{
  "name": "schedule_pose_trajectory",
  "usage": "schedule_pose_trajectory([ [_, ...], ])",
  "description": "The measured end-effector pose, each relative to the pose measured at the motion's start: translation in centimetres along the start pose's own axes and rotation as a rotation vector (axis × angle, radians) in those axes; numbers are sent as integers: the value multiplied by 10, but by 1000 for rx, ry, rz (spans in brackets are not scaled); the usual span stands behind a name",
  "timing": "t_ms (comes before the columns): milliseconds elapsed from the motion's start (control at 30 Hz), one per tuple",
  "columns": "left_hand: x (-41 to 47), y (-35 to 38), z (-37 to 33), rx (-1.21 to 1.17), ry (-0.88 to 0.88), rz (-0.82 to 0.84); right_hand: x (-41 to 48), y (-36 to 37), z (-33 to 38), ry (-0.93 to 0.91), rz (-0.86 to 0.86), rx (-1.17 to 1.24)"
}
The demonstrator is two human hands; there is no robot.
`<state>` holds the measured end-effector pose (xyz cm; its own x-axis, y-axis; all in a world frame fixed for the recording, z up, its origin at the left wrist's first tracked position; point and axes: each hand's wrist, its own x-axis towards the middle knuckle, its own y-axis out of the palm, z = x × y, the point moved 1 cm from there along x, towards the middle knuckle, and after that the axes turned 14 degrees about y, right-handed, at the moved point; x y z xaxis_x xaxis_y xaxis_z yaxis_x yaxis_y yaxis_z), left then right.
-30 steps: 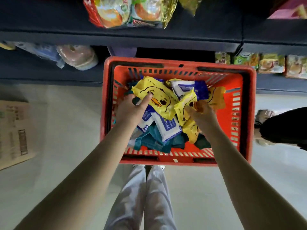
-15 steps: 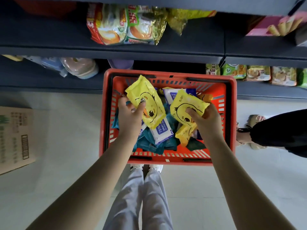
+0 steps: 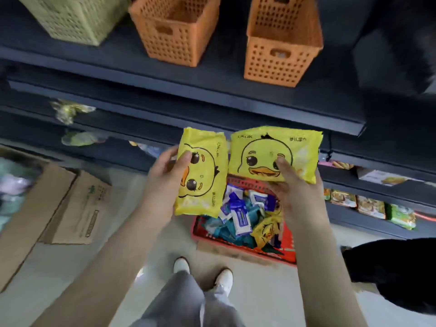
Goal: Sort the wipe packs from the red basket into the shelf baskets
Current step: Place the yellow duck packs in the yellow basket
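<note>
Bare forearms (image 3: 132, 244); grey trousers (image 3: 186, 303) w/ 2 white shoes (image 3: 181, 265).

left hand (image 3: 165, 182) grips duck pack (image 3: 203, 173) | right hand (image 3: 295, 192) grips second duck pack (image 3: 271, 154) | above red basket (image 3: 289, 246)

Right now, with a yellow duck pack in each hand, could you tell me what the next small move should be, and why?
Probably raise both packs toward the shelf. The left hand grips one yellow pack, the right hand a second yellow pack, both clear above the red basket, and an open orange basket stands just above them. Which basket suits yellow packs I cannot tell.
</note>
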<state>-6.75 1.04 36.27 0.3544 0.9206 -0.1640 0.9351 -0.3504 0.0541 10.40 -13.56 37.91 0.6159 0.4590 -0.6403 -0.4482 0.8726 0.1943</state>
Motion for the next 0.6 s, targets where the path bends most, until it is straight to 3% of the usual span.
schedule_pose_trajectory([
  [200,-3,-70,-101,-29,139,-110,-64,100,50,-61,302,269],
  [367,33,-131,-142,-45,121,-158,-83,198,46,-47,514,179],
  [500,64,-181,-177,-45,197,7,-89,273,27,-79,558,20],
  [600,91,-222,-192,-26,259,16,-90,317,16,-92,603,6],
])
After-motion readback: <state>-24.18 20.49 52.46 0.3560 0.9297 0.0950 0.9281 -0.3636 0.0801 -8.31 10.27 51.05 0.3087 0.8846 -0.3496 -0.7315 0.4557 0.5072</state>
